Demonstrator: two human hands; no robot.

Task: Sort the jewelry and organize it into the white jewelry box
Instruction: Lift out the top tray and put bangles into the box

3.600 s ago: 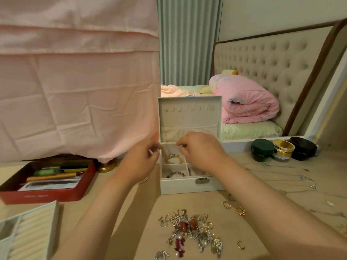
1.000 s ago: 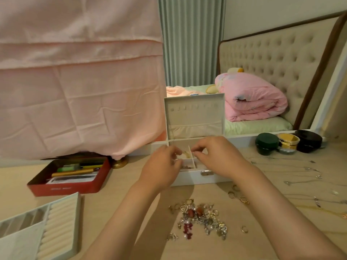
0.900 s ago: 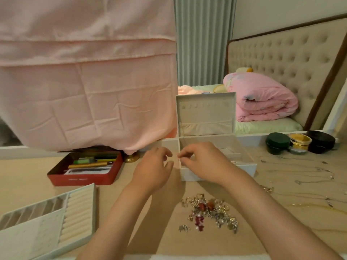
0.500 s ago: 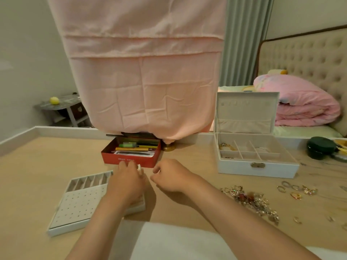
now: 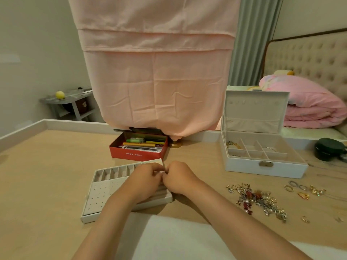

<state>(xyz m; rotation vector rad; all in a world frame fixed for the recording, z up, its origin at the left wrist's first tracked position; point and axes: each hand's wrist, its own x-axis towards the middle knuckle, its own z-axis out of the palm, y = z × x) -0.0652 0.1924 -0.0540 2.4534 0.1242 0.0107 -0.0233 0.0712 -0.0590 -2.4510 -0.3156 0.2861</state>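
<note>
On the desk (image 5: 47,175), left hand (image 5: 144,182) and right hand (image 5: 178,180) now touch over tray (image 5: 105,192); curled fingers' (image 5: 156,168) hold unclear.

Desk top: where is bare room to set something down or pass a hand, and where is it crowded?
Bare: the wide desk stretch left of the tray and red tin, and the gap between the red tin and the white jewelry box. Crowded: in front of that box, the jewelry pile and loose rings.
</note>
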